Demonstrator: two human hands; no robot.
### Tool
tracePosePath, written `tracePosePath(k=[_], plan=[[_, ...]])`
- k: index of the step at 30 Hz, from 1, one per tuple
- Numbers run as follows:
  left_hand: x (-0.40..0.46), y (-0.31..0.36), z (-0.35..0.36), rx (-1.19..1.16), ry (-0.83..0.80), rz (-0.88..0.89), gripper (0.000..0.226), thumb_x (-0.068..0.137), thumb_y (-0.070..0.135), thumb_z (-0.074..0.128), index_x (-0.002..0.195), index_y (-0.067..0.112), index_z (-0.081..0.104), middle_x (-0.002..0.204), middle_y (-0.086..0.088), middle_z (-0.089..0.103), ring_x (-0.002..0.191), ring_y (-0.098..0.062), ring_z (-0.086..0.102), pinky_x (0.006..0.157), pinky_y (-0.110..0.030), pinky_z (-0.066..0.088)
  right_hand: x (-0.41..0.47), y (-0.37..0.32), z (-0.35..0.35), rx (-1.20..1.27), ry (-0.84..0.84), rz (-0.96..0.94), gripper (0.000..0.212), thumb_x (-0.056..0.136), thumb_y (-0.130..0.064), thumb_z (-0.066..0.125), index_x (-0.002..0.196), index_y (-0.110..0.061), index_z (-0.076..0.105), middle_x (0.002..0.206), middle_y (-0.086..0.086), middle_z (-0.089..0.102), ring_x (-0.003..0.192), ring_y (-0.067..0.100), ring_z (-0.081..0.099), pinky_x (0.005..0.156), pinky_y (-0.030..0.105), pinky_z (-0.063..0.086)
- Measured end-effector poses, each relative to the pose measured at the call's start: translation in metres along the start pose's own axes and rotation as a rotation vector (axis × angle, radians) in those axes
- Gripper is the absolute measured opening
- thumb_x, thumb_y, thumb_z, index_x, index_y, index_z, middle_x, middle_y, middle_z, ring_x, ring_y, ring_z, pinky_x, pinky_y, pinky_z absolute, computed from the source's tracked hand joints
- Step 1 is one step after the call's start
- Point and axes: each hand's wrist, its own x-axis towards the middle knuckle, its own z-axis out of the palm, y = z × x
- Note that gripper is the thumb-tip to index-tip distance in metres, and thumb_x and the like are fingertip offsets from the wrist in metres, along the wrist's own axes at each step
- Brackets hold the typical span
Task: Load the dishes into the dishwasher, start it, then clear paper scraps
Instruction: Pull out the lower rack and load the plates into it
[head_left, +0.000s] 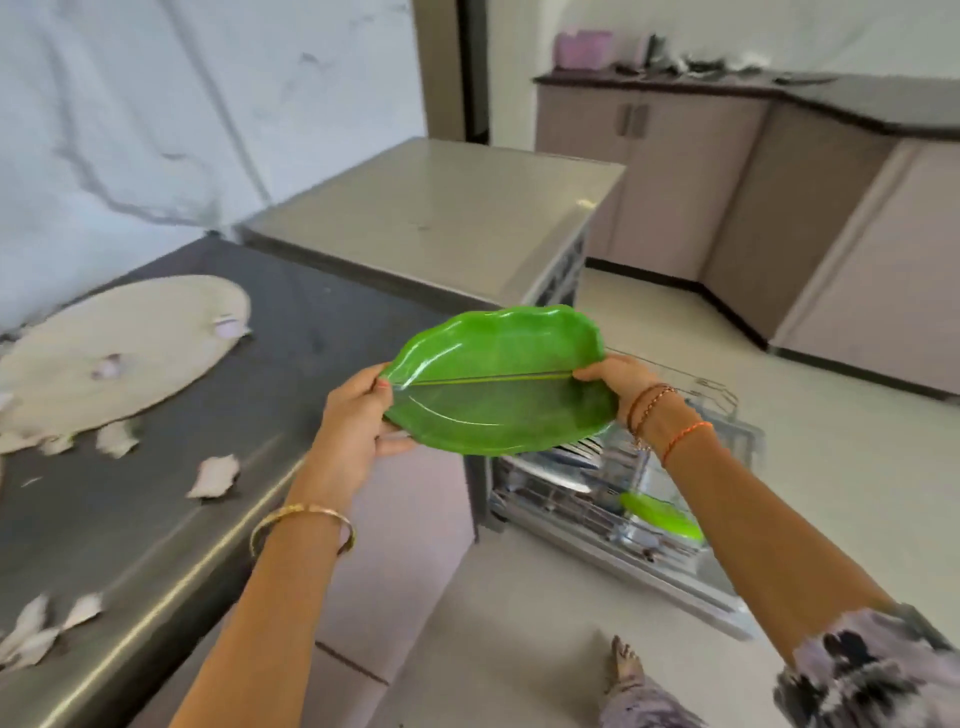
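Green leaf-shaped plate (498, 384): held level in the air above the pulled-out dishwasher rack (613, 499), left hand (358, 415) pinching its pointed end with thumb on top, right hand (618, 376) curled over the opposite rim, each grip closed on the plate. Loading looks partly done: a second green plate (662, 514) already sits in that rack beside clear glassware, while this plate is not yet placed and the machine stands open, unstarted. Left of the rack, the bench (218, 499) bears paper scraps (213, 475) and a round pale mat (119, 348), uncleared; nothing visibly blocks the way down.
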Motion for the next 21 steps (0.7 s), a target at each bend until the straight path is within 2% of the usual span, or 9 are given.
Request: tracePosePath(k=[2,4,7,10,12,15,17,19,21], plan=[[0.023,-0.002,0.042,0.065,-0.098,-0.022,0.024,0.099,0.011,0.037,0.11,0.024,0.054,0.096,-0.005,0.059,0.062,-0.016,0.063,0.046,-0.023,0.054,0.008,0.011,-0.041,0.069,0.102,0.085,0.018,0.083,0.002,0.056,0.073,-0.012,0.059,0.075,0.012,0.066,0.07,0.027,0.056,0.093,0.05,0.045],[0.047,-0.012,0.091,0.129,-0.14,-0.003,0.027,0.098,0.011,0.04,0.116,0.022,0.056,0.102,-0.009,0.058,0.073,-0.021,0.062,0.047,-0.023,0.053,0.016,0.021,-0.082,0.195,0.188,0.11,0.016,0.09,-0.014,0.054,0.074,-0.015,0.058,0.085,0.015,0.066,0.066,0.024,0.058,0.085,0.046,0.05],[0.076,-0.033,0.169,0.232,-0.107,0.0,0.029,0.098,0.02,0.041,0.123,0.022,0.056,0.118,-0.009,0.056,0.098,-0.029,0.057,0.069,-0.037,0.055,0.04,0.045,-0.134,0.425,0.309,0.161,0.029,0.089,-0.043,0.052,0.086,-0.017,0.063,0.107,0.015,0.066,0.084,0.024,0.061,0.086,0.044,0.049],[0.094,-0.05,0.242,0.113,-0.193,-0.318,0.041,0.097,0.042,0.035,0.129,0.019,0.046,0.125,-0.002,0.05,0.113,-0.029,0.05,0.087,-0.044,0.044,0.056,0.066,-0.176,0.606,0.356,0.221,0.053,0.082,-0.063,0.045,0.101,-0.019,0.067,0.094,0.011,0.069,0.088,0.029,0.064,0.078,0.041,0.051],[0.108,-0.058,0.278,-0.099,-0.26,-0.476,0.042,0.097,0.046,0.033,0.112,0.013,0.056,0.105,-0.008,0.064,0.095,-0.03,0.058,0.078,-0.044,0.047,0.067,0.076,-0.198,0.717,0.381,0.242,0.058,0.082,-0.067,0.039,0.1,-0.02,0.068,0.092,0.012,0.07,0.086,0.03,0.064,0.076,0.042,0.051],[0.13,-0.071,0.324,-0.354,-0.195,-0.574,0.029,0.1,0.034,0.036,0.084,0.015,0.052,0.078,-0.009,0.058,0.07,-0.023,0.054,0.07,-0.041,0.046,0.082,0.085,-0.221,0.819,0.49,0.265,0.045,0.085,-0.055,0.044,0.078,-0.017,0.067,0.074,0.009,0.069,0.073,0.028,0.064,0.074,0.04,0.051],[0.144,-0.087,0.349,-0.277,-0.101,-0.617,0.026,0.1,0.022,0.037,0.079,0.013,0.048,0.072,-0.008,0.051,0.064,-0.021,0.05,0.068,-0.036,0.045,0.099,0.096,-0.233,0.927,0.557,0.304,0.036,0.085,-0.038,0.043,0.066,-0.015,0.065,0.063,0.006,0.064,0.068,0.028,0.06,0.068,0.034,0.052],[0.168,-0.12,0.375,-0.203,-0.047,-0.656,0.031,0.098,0.014,0.034,0.068,0.012,0.04,0.067,-0.007,0.042,0.059,-0.018,0.043,0.057,-0.028,0.04,0.126,0.123,-0.249,0.992,0.616,0.354,0.046,0.088,-0.021,0.037,0.054,-0.012,0.066,0.054,0.004,0.059,0.059,0.021,0.055,0.055,0.022,0.049],[0.201,-0.16,0.39,-0.162,-0.055,-0.697,0.031,0.098,0.014,0.036,0.067,0.013,0.039,0.063,-0.008,0.04,0.058,-0.016,0.04,0.055,-0.023,0.036,0.151,0.157,-0.259,1.049,0.655,0.399,0.039,0.089,-0.007,0.033,0.062,-0.003,0.061,0.064,0.008,0.054,0.061,0.018,0.049,0.052,0.021,0.047]])
